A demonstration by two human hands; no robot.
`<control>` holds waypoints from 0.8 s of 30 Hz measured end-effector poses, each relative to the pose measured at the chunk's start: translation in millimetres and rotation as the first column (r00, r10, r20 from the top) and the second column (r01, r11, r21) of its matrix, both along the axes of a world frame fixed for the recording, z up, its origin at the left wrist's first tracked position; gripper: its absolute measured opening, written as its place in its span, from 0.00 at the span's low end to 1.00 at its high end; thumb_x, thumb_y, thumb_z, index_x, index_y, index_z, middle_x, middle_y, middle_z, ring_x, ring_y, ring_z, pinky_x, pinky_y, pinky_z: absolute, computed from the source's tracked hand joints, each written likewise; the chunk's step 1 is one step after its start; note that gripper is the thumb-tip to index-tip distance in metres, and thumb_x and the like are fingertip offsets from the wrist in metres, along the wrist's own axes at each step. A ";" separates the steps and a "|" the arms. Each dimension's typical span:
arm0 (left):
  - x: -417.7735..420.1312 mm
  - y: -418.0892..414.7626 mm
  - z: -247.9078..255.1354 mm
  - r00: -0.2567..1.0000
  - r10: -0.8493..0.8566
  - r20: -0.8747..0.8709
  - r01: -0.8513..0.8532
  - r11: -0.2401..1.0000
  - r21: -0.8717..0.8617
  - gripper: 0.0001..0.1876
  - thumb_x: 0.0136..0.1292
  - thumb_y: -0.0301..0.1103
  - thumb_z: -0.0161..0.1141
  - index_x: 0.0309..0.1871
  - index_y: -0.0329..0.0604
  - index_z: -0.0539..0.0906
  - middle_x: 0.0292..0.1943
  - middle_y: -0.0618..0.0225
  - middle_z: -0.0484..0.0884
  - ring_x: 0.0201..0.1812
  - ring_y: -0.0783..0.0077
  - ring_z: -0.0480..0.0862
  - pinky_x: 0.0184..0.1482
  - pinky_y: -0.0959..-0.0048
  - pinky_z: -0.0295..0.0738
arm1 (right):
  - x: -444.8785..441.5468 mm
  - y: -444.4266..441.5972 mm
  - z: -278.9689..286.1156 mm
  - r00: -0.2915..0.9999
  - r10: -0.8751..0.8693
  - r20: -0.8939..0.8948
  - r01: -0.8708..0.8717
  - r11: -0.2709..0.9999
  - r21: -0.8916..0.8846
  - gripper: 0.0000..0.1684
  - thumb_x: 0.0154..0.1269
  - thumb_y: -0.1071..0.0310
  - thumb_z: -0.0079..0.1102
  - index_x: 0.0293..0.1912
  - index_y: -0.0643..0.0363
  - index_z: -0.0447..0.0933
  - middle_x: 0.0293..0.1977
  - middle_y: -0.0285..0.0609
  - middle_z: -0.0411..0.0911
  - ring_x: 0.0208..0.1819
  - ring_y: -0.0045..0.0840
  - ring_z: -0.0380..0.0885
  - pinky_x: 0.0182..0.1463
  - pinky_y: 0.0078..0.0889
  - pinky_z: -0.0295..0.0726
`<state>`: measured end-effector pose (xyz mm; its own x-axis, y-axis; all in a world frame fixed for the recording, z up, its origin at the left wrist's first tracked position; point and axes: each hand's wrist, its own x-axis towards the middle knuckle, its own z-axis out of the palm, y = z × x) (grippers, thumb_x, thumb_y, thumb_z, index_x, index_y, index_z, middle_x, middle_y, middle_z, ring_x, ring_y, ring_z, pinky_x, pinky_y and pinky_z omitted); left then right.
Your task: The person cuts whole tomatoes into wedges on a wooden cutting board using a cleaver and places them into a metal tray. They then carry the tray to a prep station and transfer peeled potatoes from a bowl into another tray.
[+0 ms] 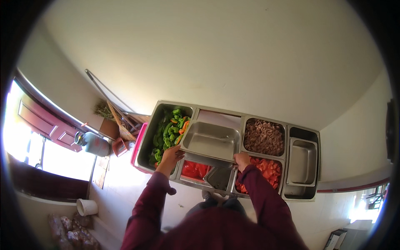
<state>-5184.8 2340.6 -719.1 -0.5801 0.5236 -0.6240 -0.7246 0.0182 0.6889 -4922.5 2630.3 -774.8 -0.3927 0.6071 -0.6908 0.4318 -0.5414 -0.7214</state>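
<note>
A shallow stainless steel pan (206, 140), with a little liquid or glare on its bottom, sits tilted over an opening of a steel serving counter (204, 187). My left hand (171, 156) holds its near left corner, beside a deep pan of green and orange peppers (170, 132). My right hand (242, 160) grips the near right corner, close to a pan of chopped red pieces, probably tomatoes (265, 170). Behind that is a pan of browned chopped meat (264, 137). Below the held pan, a red item (195, 170) and a metal surface (218, 177) show through the opening.
A smaller steel pan (302, 162) rests in the right-hand well. To the left are a pink tub (139, 145), a broom (117, 117), a dustpan (119, 147) and a gas cylinder (95, 144). A white bucket (87, 207) and plastic bags (73, 229) stand at lower left.
</note>
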 end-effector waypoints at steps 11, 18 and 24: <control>17.8 -55.1 5.4 0.992 0.115 0.046 -0.116 0.993 0.033 0.10 0.73 0.39 0.62 0.48 0.43 0.83 0.36 0.66 0.86 0.38 0.67 0.86 0.42 0.68 0.81 | 106.3 -23.1 99.5 0.889 -0.358 -0.287 0.353 0.933 -0.070 0.06 0.62 0.76 0.59 0.39 0.68 0.79 0.29 0.45 0.78 0.25 0.30 0.79 0.30 0.37 0.83; 42.4 -65.3 -25.0 0.993 0.057 0.103 -0.056 0.998 -0.013 0.11 0.73 0.40 0.62 0.46 0.43 0.83 0.37 0.65 0.85 0.38 0.66 0.85 0.43 0.66 0.82 | 221.0 19.7 99.6 0.763 -0.577 -0.291 0.628 0.769 0.121 0.05 0.62 0.74 0.59 0.38 0.62 0.76 0.31 0.42 0.75 0.29 0.29 0.78 0.28 0.37 0.81; 60.2 -57.1 -33.6 0.988 0.061 0.143 -0.055 0.998 -0.043 0.10 0.71 0.38 0.62 0.47 0.42 0.82 0.37 0.63 0.85 0.39 0.63 0.85 0.44 0.65 0.82 | 325.8 52.8 51.9 0.878 -0.476 -0.056 0.312 0.479 0.821 0.08 0.62 0.73 0.62 0.41 0.63 0.76 0.33 0.43 0.75 0.33 0.32 0.77 0.32 0.37 0.80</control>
<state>-5124.6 2283.5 -752.7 -0.5117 0.4657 -0.7220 -0.8166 -0.0025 0.5772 -4596.7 2683.1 -722.9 0.0963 0.9872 0.1273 0.4728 0.0672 -0.8786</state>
